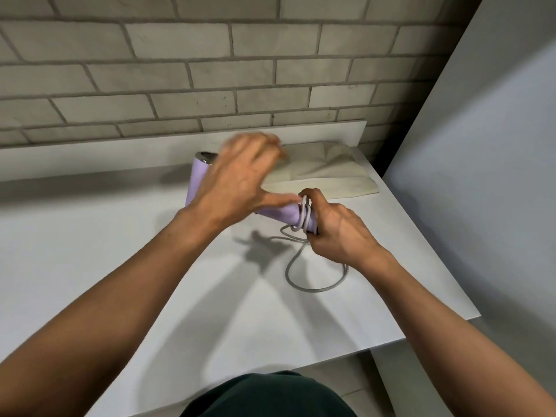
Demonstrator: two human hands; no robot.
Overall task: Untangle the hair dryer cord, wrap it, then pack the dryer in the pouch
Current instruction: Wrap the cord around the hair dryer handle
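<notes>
Pinning the wound cord (304,219) loops against the lilac hair dryer (197,176) handle, the right hand (334,233) closes its grip so they cannot slip, while the left hand (237,182), its grip wide and fingers loose, steadies the body.

**Lilac hair dryer (197,182), pale grey cord (304,216)**

The hair dryer's mouth has a silvery rim. The pouch (325,173), right of centre, is cream, the table (90,266) white. The brick wall (210,70) across the top is grey-beige in staggered rows with darker mortar.
</notes>
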